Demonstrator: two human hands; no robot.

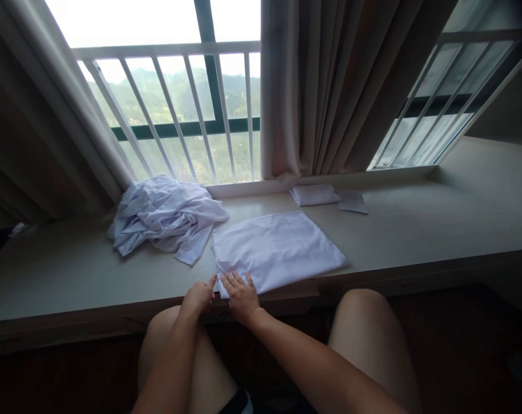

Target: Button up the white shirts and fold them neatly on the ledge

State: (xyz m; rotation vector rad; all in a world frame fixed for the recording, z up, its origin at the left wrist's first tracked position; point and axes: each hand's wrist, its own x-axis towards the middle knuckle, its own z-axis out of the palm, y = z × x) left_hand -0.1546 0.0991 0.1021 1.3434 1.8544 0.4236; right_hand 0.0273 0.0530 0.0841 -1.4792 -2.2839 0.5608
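A white cloth (278, 244), folded to a rough rectangle, lies on the window ledge (399, 230) with its near corner at the front edge. My left hand (200, 298) is closed at that corner, its thumb and fingers pinching the cloth's left edge. Right beside it, my right hand (242, 296) rests palm down on the same corner, fingers spread on the fabric. A crumpled pile of white cloth (163, 215) sits to the left, close to the folded one.
A small folded white cloth (315, 195) and a flat white piece (351, 202) lie at the back of the ledge. Behind are curtains (330, 86) and a barred window (174, 103). My knees are below the ledge's front edge.
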